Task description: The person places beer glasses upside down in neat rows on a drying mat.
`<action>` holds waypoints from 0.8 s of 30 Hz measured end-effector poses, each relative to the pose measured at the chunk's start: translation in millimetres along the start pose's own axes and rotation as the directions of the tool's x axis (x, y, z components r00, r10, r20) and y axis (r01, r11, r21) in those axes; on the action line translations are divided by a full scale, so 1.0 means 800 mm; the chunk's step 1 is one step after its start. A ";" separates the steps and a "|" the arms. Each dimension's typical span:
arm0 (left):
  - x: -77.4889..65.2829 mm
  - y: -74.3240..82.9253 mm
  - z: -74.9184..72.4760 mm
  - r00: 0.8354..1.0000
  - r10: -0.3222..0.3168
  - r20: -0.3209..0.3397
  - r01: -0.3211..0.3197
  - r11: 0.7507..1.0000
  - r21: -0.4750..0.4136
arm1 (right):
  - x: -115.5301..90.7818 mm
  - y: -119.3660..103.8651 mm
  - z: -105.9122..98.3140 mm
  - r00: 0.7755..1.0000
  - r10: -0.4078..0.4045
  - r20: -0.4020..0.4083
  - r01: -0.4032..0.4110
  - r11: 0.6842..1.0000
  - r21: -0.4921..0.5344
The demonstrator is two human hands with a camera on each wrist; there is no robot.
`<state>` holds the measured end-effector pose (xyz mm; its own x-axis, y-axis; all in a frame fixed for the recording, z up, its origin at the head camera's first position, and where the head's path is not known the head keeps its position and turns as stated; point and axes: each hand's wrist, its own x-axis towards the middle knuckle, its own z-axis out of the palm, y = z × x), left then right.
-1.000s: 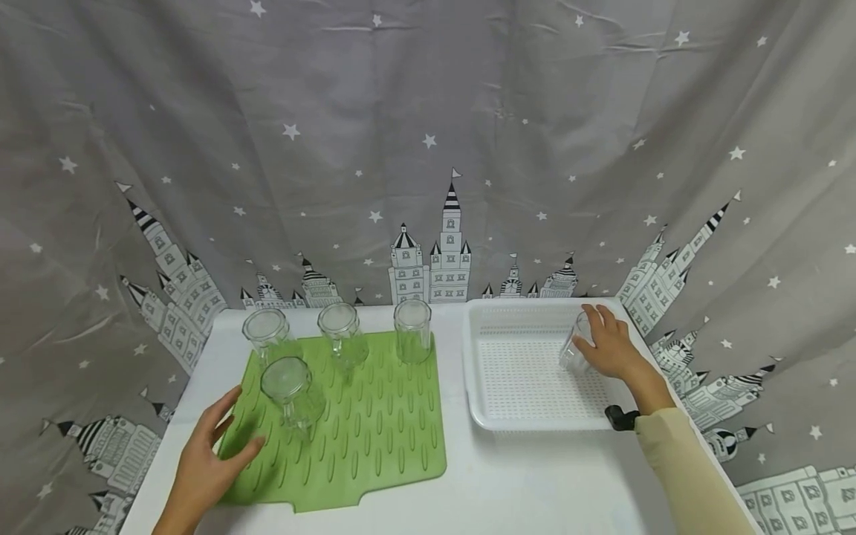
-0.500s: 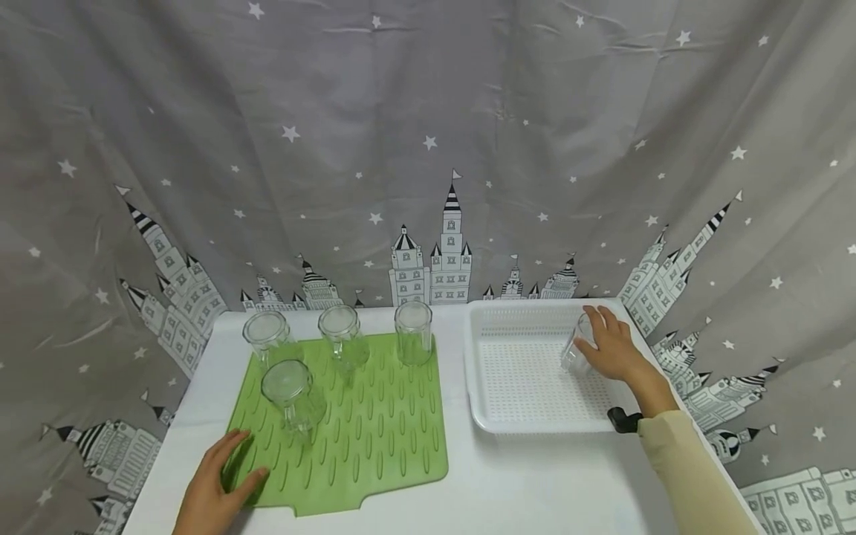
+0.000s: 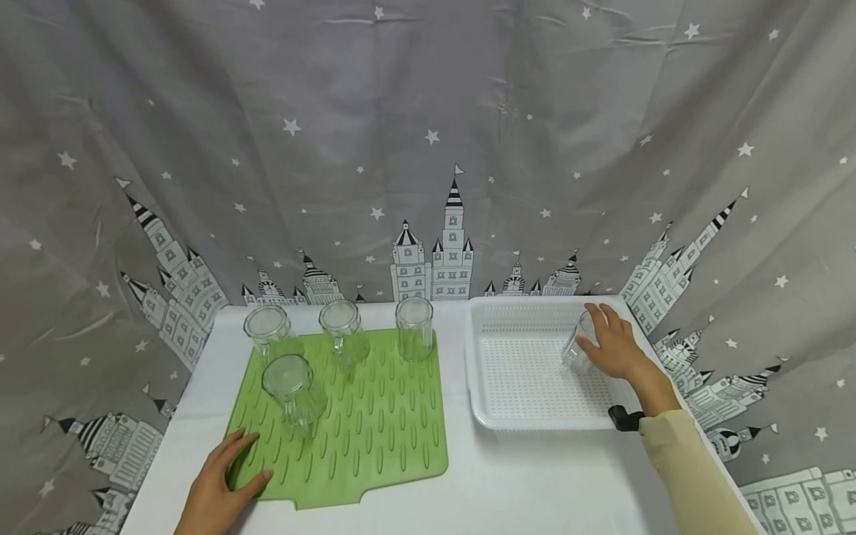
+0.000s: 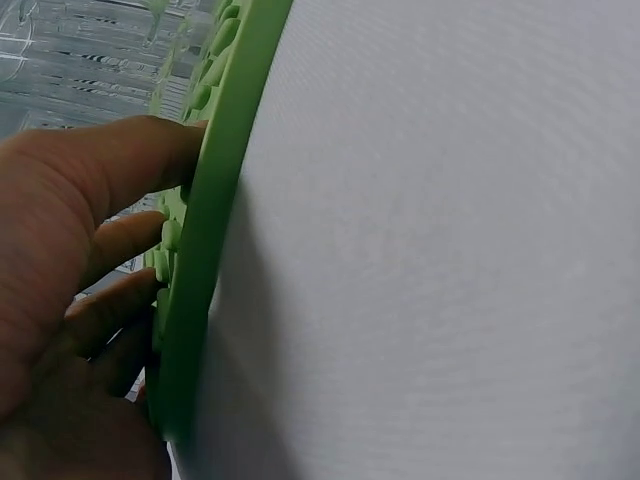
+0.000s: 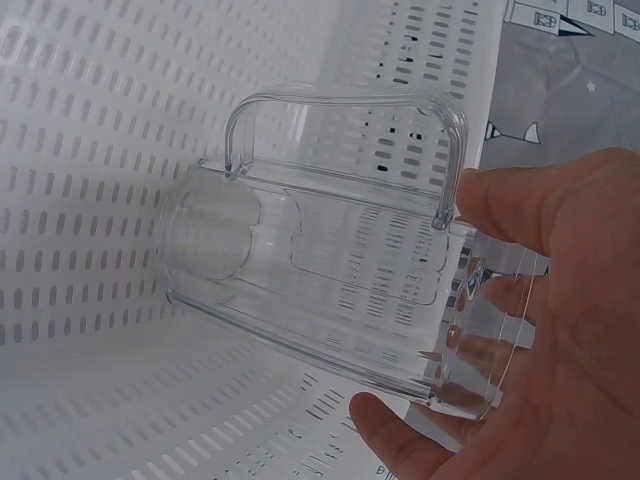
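Note:
Inside the white basket (image 3: 521,386), at its right end, my right hand (image 3: 611,345) grips a clear glass mug (image 5: 310,240) near its rim. The mug's base meets the basket floor, and its handle (image 5: 345,95) shows in the right wrist view. My left hand (image 3: 217,487) is at the near left corner of the green drying mat (image 3: 374,446), fingertips on its ribbed surface by the edge and nothing held. Several more glass mugs stand on the mat: a front one (image 3: 294,390), a back left one (image 3: 270,334), a back middle one (image 3: 344,334) and a back right one (image 3: 414,331).
A white table (image 3: 528,483) carries the mat on the left and the basket on the right, with a strip of tabletop between them. A grey curtain (image 3: 428,134) printed with castles and stars hangs close behind and around both sides.
My left hand has moved down and toward the near corner of the mat, from beside the front mug. The right hand and its mug have stayed in nearly the same place.

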<state>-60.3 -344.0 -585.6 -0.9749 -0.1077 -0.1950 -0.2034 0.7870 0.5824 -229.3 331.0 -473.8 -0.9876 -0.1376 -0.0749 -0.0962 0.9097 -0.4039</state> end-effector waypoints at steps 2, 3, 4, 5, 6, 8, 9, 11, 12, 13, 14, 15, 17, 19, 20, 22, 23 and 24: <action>0.000 -0.001 -0.001 1.000 -0.002 -0.001 0.002 1.000 -0.001 | 0.001 -0.001 0.000 1.000 -0.003 0.000 0.003 1.000 0.000; 0.000 -0.001 -0.001 1.000 -0.002 -0.002 0.002 1.000 -0.002 | 0.001 -0.001 0.000 1.000 -0.003 0.000 0.003 1.000 -0.001; 0.000 -0.001 -0.001 1.000 -0.002 -0.004 0.002 1.000 -0.005 | 0.001 -0.001 0.000 1.000 -0.003 -0.002 0.003 1.000 0.001; 0.000 -0.001 -0.002 1.000 0.001 -0.007 -0.001 1.000 -0.009 | 0.001 -0.001 0.000 1.000 -0.006 -0.005 0.006 1.000 0.000; -0.001 -0.001 -0.002 1.000 0.004 -0.011 -0.004 1.000 -0.012 | 0.001 -0.001 0.000 1.000 -0.006 -0.006 0.007 1.000 0.002; -0.002 0.000 -0.002 1.000 0.012 -0.019 -0.013 1.000 -0.023 | 0.001 -0.001 -0.001 1.000 -0.008 -0.008 0.008 1.000 0.004; -0.002 0.000 -0.002 1.000 0.014 -0.020 -0.015 0.999 -0.029 | 0.001 -0.001 -0.001 1.000 -0.011 -0.008 0.011 1.000 0.003; -0.003 0.001 -0.001 1.000 0.017 -0.021 -0.018 0.999 -0.042 | 0.001 0.000 -0.002 1.000 -0.015 -0.006 0.015 1.000 0.000; -0.004 0.001 -0.001 1.000 0.017 -0.020 -0.017 0.999 -0.046 | 0.002 0.000 -0.002 1.000 -0.012 -0.002 0.012 1.000 0.000; -0.004 0.001 0.000 1.000 0.015 -0.020 -0.016 0.999 -0.048 | 0.002 0.000 -0.002 1.000 -0.013 0.002 0.013 1.000 -0.002; -0.004 0.001 0.000 1.000 0.013 -0.019 -0.014 0.999 -0.049 | 0.002 0.000 -0.002 1.000 -0.013 0.006 0.013 1.000 -0.004; -0.004 0.001 0.001 1.000 0.011 -0.018 -0.012 0.999 -0.049 | 0.003 0.000 -0.002 1.000 -0.014 0.008 0.014 1.000 -0.009; -0.005 0.000 0.001 1.000 0.012 -0.019 -0.013 0.999 -0.048 | 0.004 0.001 -0.002 1.000 -0.014 0.011 0.014 1.000 -0.017; -0.006 -0.001 0.002 1.000 0.016 -0.025 -0.017 0.999 -0.044 | 0.004 0.000 -0.002 1.000 -0.014 0.008 0.014 1.000 -0.021; -0.006 -0.001 0.001 0.999 0.019 -0.028 -0.020 0.999 -0.044 | 0.004 0.001 -0.003 1.000 -0.014 0.004 0.014 1.000 -0.021; -0.007 0.000 0.001 0.999 0.026 -0.033 -0.027 0.999 -0.044 | 0.003 0.000 -0.005 1.000 -0.014 -0.004 0.014 1.000 -0.018; -0.008 0.000 0.001 0.999 0.030 -0.036 -0.031 0.999 -0.045 | 0.003 0.000 -0.006 1.000 -0.018 -0.008 0.018 1.000 -0.016; -0.008 0.000 0.000 0.999 0.033 -0.038 -0.035 0.998 -0.044 | 0.002 0.001 -0.008 1.000 -0.023 -0.011 0.023 1.000 -0.017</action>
<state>-53.7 -343.1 -584.6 -0.9839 -0.1043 -0.1453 -0.1729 0.7629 0.6230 -231.6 333.6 -468.6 -0.9865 -0.1542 -0.0558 -0.1206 0.9129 -0.3901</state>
